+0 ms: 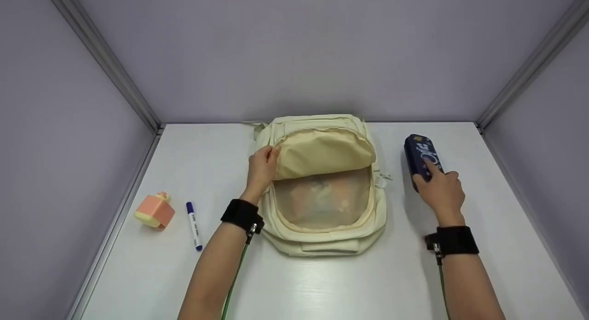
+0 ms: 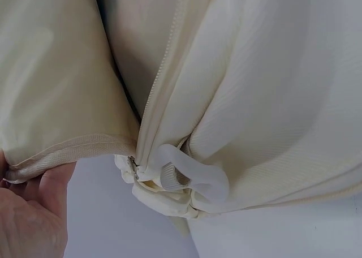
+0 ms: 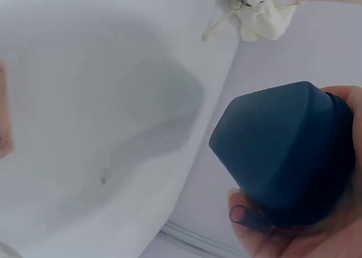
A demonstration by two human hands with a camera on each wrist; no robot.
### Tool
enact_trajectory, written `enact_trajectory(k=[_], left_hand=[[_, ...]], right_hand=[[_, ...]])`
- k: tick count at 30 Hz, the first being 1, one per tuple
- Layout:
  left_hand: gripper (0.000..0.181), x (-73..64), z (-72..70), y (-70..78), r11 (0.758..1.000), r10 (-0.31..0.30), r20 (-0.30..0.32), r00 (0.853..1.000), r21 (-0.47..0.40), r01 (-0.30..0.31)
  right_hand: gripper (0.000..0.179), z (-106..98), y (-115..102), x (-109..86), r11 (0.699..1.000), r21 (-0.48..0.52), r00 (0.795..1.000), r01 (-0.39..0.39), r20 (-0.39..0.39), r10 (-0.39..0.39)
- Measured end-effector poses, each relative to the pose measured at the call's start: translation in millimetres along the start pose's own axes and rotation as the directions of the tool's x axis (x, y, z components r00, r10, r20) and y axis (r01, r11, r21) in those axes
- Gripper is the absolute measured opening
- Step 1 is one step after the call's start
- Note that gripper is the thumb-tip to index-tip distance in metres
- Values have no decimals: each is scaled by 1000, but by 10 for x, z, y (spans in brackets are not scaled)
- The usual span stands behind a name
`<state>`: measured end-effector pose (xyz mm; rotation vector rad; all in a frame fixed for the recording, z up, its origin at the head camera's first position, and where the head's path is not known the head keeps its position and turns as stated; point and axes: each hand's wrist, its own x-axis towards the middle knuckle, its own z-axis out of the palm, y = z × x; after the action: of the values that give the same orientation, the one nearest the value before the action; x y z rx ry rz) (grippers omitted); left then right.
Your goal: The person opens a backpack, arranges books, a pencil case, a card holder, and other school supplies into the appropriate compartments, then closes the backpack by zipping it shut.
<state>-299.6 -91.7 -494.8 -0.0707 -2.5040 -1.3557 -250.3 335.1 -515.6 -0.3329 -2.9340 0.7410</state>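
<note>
1. Holding the backpack [image 1: 329,247] by its raised flap [image 1: 326,153] seems to be one half of the step in hand; taking up the dark blue pencil case [image 1: 415,160] looks like the other.
2. The left grip [image 1: 261,169] pinches the flap's edge at the backpack's left side — thumb and fingers on the fabric — so the mouth shows below it, a translucent panel [image 1: 322,200] filling the space.
3. The right grip [image 1: 441,191] holds the pencil case, to the right of the backpack and well apart from it, with the index finger reaching over the top.
4. Whether the case is fully clear of the bench [image 1: 303,288] is hard to tell, since the right wrist view shows it mostly end-on.
5. The next move probably calls for bringing the case left to the backpack and lining it up with the mouth, the flap held high — if it sags, it could block the way.
6. To the left of the backpack lies a marker [image 1: 194,225], and farther left a small peach-and-yellow container [image 1: 156,211]; neither grip touches them.
</note>
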Motion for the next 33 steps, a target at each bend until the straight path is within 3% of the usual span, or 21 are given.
enact_trajectory(k=[10, 17, 22, 28, 33], left_hand=[[35, 13, 2, 18, 1000, 10, -10, 1000, 1, -10], [34, 65, -32, 81, 1000, 7, 9, 1000, -5, -7], [33, 130, -80, 162, 1000, -4, 21, 1000, 18, 4], [34, 243, -137, 256, 997, -62, 36, 997, 49, 60], [35, 326, -167, 317, 994, -97, 61, 993, 61, 93]], right_hand=[[62, -289, -326, -152, 992, 78, 986, 103, -140, -91], [56, -468, -618, -352, 963, 162, 956, 217, -236, -176], [54, -550, -774, -483, 932, 203, 937, 299, -248, -246], [54, -550, -906, -615, 902, 191, 915, 388, -198, -352], [55, -514, -969, -700, 866, 165, 875, 471, -206, -437]])
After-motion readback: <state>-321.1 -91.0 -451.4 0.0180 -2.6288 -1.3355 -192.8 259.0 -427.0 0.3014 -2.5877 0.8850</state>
